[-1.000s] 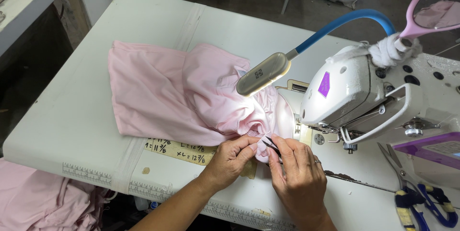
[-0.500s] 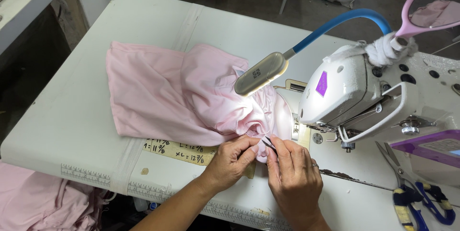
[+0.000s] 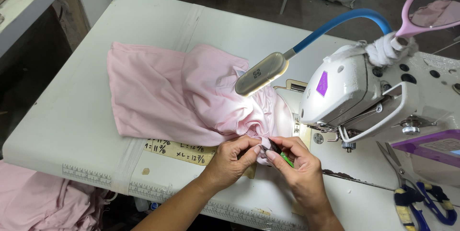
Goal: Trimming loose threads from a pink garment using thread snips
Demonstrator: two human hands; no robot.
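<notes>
pinching the pink garment [image 3: 191,97] at its bunched hem, the left hand [image 3: 232,161] grips fabric near the table's [image 3: 72,116] front edge. the right hand [image 3: 299,173] holds a small green-handled tool [image 3: 285,158] against that same fold, beside the sewing machine [image 3: 354,92].

left hand [image 3: 233,161]: pinching edge of pink fabric [image 3: 182,97]
right hand [image 3: 299,171]: holding small green-handled tool [image 3: 283,156] at same edge
counter [image 3: 96,53]: white, beside sewing machine [image 3: 364,92]

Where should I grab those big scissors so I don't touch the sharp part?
Take the scissors by the taped loop handles, coming from the near table edge. They lie flat beside the sewing machine with the handles toward you and the blades pointing away toward the machine, so your fingers would probably slip into the loops without passing the points.
</notes>
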